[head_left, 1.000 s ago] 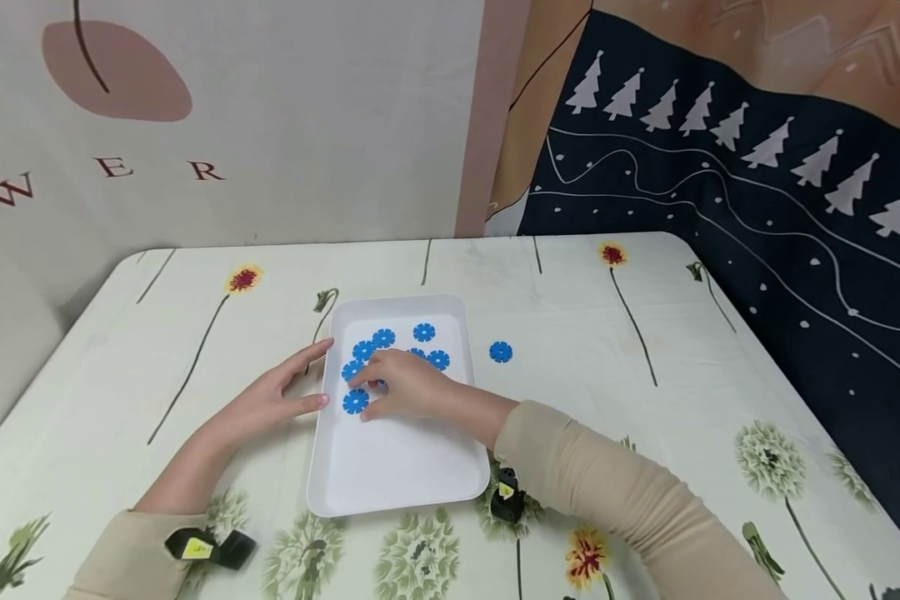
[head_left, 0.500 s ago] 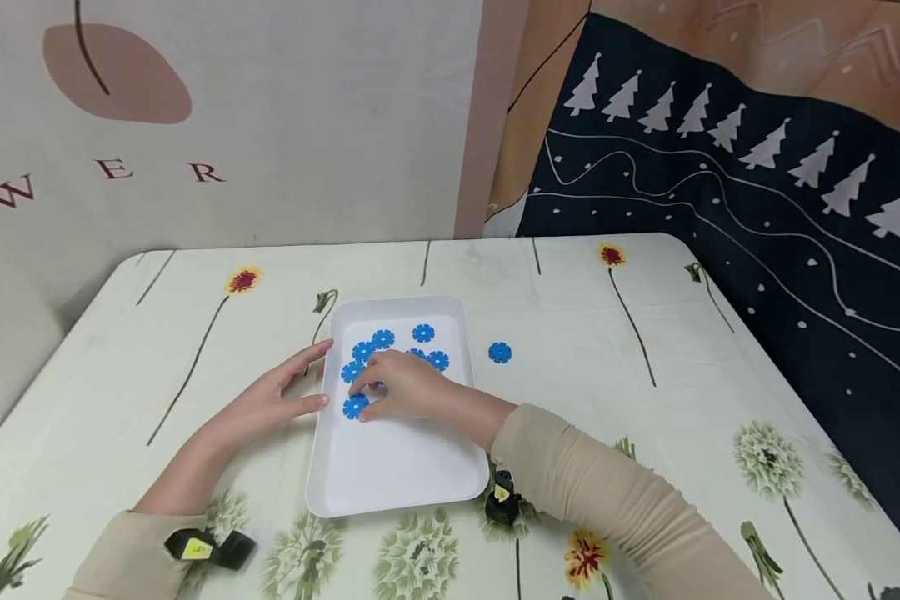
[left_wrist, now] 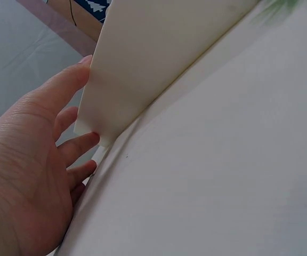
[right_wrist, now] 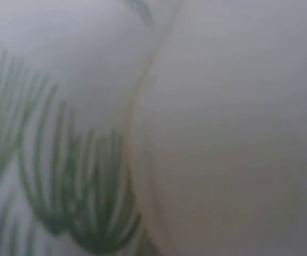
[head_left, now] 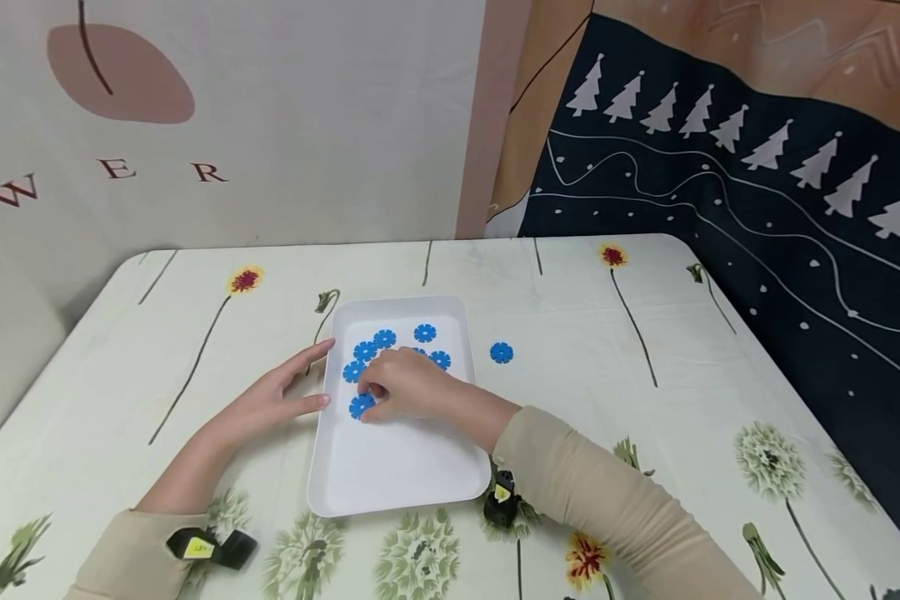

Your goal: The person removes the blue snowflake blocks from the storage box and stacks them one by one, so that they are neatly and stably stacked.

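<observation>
In the white rectangular tray (head_left: 390, 471) (being touched by the relaxed left hand (head_left: 272, 395)), a blue, notched disc (head_left: 359, 407) is seemingly being picked up in the pinching grip of the right hand (head_left: 407, 385), level lifting apparently being needed.

Seemingly indoors, the kind of room unclear: a flowered tabletop (head_left: 570, 317) before a lettered backdrop (head_left: 307, 125) and tree-print cloth (head_left: 645, 179).

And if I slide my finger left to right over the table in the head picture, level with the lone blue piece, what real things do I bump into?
Left hand → white tray → lone blue notched disc.
</observation>
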`<state>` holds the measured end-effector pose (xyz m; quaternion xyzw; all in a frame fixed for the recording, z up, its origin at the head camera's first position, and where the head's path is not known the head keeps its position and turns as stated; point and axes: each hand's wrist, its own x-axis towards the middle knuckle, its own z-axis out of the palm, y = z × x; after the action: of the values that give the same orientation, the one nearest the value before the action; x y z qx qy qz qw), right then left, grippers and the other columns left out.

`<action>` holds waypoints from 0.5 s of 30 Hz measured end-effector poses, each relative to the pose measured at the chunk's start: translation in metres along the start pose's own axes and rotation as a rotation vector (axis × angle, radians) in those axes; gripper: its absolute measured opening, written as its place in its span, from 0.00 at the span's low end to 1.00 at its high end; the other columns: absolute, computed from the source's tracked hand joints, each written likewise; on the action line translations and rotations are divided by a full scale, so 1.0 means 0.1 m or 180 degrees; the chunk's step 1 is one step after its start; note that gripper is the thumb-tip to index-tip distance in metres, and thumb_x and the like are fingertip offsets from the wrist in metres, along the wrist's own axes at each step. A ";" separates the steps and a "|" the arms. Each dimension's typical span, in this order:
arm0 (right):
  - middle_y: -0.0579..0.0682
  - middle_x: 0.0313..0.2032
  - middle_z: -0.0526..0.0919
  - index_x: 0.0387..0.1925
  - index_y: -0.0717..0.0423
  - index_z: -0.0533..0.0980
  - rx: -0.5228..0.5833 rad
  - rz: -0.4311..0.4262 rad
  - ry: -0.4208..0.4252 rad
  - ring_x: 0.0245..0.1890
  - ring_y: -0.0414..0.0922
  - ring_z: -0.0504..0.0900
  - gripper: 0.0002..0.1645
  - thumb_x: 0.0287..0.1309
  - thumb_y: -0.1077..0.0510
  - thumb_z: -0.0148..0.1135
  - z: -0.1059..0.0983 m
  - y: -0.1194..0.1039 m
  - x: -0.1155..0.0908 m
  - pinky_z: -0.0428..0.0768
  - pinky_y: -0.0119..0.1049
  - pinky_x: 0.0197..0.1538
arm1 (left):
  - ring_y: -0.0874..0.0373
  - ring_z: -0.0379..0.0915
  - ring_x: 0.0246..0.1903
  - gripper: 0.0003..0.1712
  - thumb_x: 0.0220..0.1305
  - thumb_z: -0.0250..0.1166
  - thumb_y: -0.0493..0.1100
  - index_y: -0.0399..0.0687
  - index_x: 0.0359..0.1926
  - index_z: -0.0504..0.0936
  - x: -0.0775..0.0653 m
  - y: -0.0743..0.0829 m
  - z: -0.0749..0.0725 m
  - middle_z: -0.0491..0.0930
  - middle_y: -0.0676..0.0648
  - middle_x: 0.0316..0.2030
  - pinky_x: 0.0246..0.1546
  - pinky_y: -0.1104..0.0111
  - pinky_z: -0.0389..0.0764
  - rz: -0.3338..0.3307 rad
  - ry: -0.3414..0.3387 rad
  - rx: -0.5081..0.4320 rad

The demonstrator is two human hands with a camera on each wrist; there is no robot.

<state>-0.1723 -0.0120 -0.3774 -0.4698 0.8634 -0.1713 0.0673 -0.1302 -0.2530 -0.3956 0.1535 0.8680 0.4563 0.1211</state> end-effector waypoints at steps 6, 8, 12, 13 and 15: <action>0.36 0.24 0.76 0.40 0.50 0.85 0.0058 -0.0058 0.0146 0.27 0.33 0.71 0.16 0.52 0.47 0.71 -0.03 0.02 -0.04 0.69 0.25 0.40 | 0.35 0.43 0.69 0.45 0.62 0.67 0.47 0.58 0.74 0.54 0.00 0.01 0.00 0.49 0.41 0.73 0.60 0.36 0.52 0.0000 0.0006 -0.0006; 0.36 0.24 0.77 0.40 0.50 0.85 0.0077 -0.0114 0.0211 0.27 0.32 0.71 0.16 0.51 0.48 0.72 -0.04 0.03 -0.05 0.69 0.25 0.41 | 0.35 0.43 0.69 0.44 0.62 0.67 0.47 0.57 0.74 0.54 0.00 0.01 0.00 0.50 0.41 0.73 0.60 0.36 0.51 0.0019 0.0001 -0.0014; 0.38 0.25 0.79 0.40 0.51 0.85 0.0143 -0.0282 0.0365 0.27 0.33 0.73 0.15 0.50 0.50 0.72 -0.08 0.03 -0.09 0.70 0.27 0.44 | 0.34 0.43 0.69 0.44 0.62 0.67 0.46 0.56 0.74 0.54 0.01 0.01 0.01 0.50 0.41 0.72 0.60 0.36 0.51 0.0031 -0.0003 -0.0004; 0.39 0.26 0.80 0.40 0.52 0.85 0.0173 -0.0311 0.0397 0.28 0.34 0.73 0.15 0.50 0.50 0.72 -0.09 0.03 -0.10 0.70 0.28 0.44 | 0.34 0.43 0.69 0.44 0.62 0.67 0.47 0.56 0.74 0.54 0.01 0.01 0.01 0.50 0.41 0.72 0.60 0.36 0.51 0.0025 -0.0004 0.0001; 0.40 0.27 0.81 0.40 0.52 0.85 0.0225 -0.0333 0.0441 0.29 0.35 0.74 0.15 0.51 0.50 0.71 -0.11 0.03 -0.13 0.70 0.28 0.44 | 0.34 0.43 0.69 0.45 0.62 0.67 0.47 0.57 0.75 0.54 0.01 0.01 0.01 0.49 0.41 0.72 0.60 0.35 0.51 0.0004 -0.0007 0.0006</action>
<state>-0.1704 0.0028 -0.3683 -0.4987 0.8336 -0.2370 0.0148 -0.1302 -0.2515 -0.3954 0.1548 0.8682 0.4555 0.1216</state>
